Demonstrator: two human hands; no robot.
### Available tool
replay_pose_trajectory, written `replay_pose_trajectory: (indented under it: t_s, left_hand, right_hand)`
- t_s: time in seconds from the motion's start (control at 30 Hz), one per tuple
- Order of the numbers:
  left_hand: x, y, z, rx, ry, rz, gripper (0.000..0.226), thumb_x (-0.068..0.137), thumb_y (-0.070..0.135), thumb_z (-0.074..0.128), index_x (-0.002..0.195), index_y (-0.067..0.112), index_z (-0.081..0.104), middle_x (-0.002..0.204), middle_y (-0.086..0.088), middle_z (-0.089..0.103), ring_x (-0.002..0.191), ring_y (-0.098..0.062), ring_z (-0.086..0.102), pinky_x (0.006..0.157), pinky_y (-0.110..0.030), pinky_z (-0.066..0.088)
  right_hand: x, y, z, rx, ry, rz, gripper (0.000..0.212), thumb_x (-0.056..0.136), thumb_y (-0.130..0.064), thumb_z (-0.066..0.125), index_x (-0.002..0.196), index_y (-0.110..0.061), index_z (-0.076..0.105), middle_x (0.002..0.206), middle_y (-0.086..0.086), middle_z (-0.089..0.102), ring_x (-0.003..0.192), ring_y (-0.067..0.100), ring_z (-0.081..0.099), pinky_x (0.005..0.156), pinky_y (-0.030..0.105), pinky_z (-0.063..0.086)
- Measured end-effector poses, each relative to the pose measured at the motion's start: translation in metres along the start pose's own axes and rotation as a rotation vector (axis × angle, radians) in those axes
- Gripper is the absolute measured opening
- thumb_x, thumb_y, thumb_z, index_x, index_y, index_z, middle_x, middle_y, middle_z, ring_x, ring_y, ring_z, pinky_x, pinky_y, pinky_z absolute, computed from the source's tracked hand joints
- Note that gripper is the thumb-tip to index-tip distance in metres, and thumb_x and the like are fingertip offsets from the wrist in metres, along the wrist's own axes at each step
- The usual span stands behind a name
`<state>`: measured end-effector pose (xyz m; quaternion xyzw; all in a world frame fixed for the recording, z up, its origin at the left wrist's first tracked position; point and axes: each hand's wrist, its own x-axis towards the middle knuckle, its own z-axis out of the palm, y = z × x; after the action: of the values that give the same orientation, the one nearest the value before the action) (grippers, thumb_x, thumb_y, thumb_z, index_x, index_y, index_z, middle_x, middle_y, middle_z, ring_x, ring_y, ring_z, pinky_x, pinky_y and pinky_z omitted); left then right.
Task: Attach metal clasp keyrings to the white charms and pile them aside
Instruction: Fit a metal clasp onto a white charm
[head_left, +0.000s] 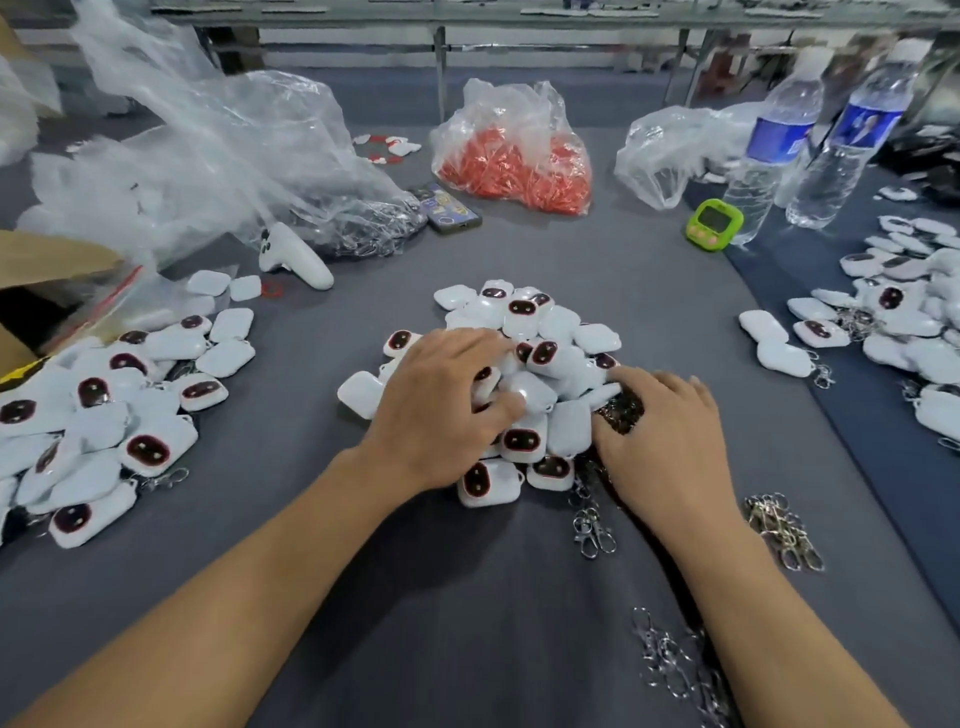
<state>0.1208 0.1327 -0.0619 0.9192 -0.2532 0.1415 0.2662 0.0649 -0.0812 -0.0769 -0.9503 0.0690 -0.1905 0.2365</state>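
A heap of white charms (524, 332) with dark red-rimmed faces lies at the table's centre. My left hand (441, 410) rests palm down on the heap's left side, fingers spread, its thumb against a plain white charm (527, 392). My right hand (670, 441) lies palm down at the heap's right edge, fingertips touching the charms, over a dark bunch of metal clasps (621, 410); its thumb is hidden. Loose metal clasp keyrings lie near my right wrist (592, 530), further right (784, 530) and by my forearm (670, 665). Charms with clasps attached are piled at left (104, 415).
Another charm pile (904, 322) sits at right. Behind are a bag of red parts (514, 156), crumpled clear plastic (208, 156), a phone (449, 208), a white controller (296, 257), a green timer (709, 223), two water bottles (769, 150) and a cardboard box (31, 280).
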Motion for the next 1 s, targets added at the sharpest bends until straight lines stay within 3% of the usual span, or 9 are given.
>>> replay_pose_trajectory:
  t_s: [0.1,0.2,0.37,0.5,0.57,0.7,0.8,0.93,1.0]
  left_hand:
    - [-0.001,0.004,0.006,0.005,0.002,-0.024,0.043,0.092,0.044,0.062,0.132,0.028,0.064,0.136,0.014,0.061,0.129,-0.004,0.046,0.120,-0.032,0.025]
    - [0.002,0.013,0.012,0.029,0.059,-0.028,0.032,0.090,0.037,0.067,0.119,0.025,0.072,0.127,0.012,0.066,0.122,-0.010,0.053,0.115,-0.025,0.023]
    - [0.002,0.037,0.024,0.101,0.105,-0.067,0.034,0.089,0.040,0.064,0.119,0.026,0.072,0.131,0.007,0.065,0.127,-0.015,0.052,0.112,-0.028,0.023]
    - [0.001,0.051,0.023,0.062,0.181,-0.019,0.037,0.087,0.032,0.069,0.122,0.022,0.070,0.127,0.004,0.068,0.123,-0.017,0.056,0.110,-0.031,0.031]
    - [0.001,0.065,0.025,-0.074,0.188,0.051,0.046,0.085,0.028,0.073,0.130,0.021,0.066,0.125,0.005,0.069,0.119,-0.014,0.056,0.104,-0.027,0.038]
    - [0.000,0.077,0.034,-0.207,0.092,0.095,0.054,0.090,0.025,0.072,0.141,0.029,0.056,0.131,0.013,0.062,0.116,-0.004,0.053,0.094,-0.017,0.042]
    - [0.001,0.072,0.036,-0.219,0.117,0.091,0.043,0.091,0.021,0.073,0.131,0.028,0.060,0.117,0.017,0.062,0.099,0.001,0.054,0.083,-0.017,0.046]
    - [0.002,0.068,0.032,-0.290,0.248,-0.022,0.018,0.092,0.025,0.066,0.106,0.023,0.055,0.092,0.020,0.056,0.082,-0.001,0.052,0.074,-0.010,0.041]
    - [0.001,0.067,0.029,-0.351,0.255,-0.131,0.021,0.088,0.021,0.068,0.096,0.024,0.049,0.085,0.016,0.057,0.079,-0.005,0.055,0.068,-0.009,0.039]
  right_hand:
    - [-0.004,-0.004,0.000,0.017,0.026,-0.044,0.028,0.080,-0.017,0.075,0.107,-0.022,0.074,0.105,0.002,0.071,0.113,0.024,0.058,0.123,0.038,0.019]
    - [-0.006,-0.007,-0.002,0.043,0.047,-0.069,0.019,0.081,-0.015,0.077,0.098,-0.023,0.076,0.097,0.001,0.071,0.107,0.023,0.059,0.119,0.032,0.019]
    - [-0.005,-0.001,-0.011,0.121,0.151,0.082,0.017,0.094,-0.034,0.066,0.108,-0.032,0.076,0.099,-0.001,0.074,0.102,0.023,0.060,0.088,0.028,0.035]
    - [-0.004,-0.001,-0.016,0.463,0.211,0.229,0.009,0.093,-0.031,0.064,0.087,-0.032,0.071,0.072,-0.015,0.069,0.068,0.001,0.058,0.067,0.020,0.043]
    - [-0.005,-0.005,-0.018,0.576,0.176,0.192,0.012,0.092,-0.028,0.063,0.085,-0.030,0.072,0.071,-0.010,0.068,0.060,0.000,0.052,0.059,0.016,0.040]
    - [-0.007,-0.007,-0.019,0.662,0.018,0.104,0.018,0.094,-0.026,0.056,0.091,-0.025,0.074,0.076,0.005,0.071,0.068,0.020,0.059,0.066,0.033,0.052]
    - [-0.005,-0.003,-0.024,0.758,-0.030,0.128,0.023,0.092,-0.026,0.056,0.094,-0.029,0.078,0.080,-0.001,0.076,0.075,0.013,0.069,0.073,0.035,0.055]
    - [-0.003,0.010,-0.026,0.391,0.030,0.156,0.029,0.087,-0.020,0.064,0.108,-0.037,0.073,0.082,-0.022,0.068,0.084,0.002,0.059,0.072,0.012,0.039]
    - [-0.004,0.013,-0.028,0.150,-0.070,0.097,0.035,0.087,-0.020,0.068,0.119,-0.036,0.070,0.097,-0.026,0.062,0.107,0.011,0.051,0.088,0.021,0.036]
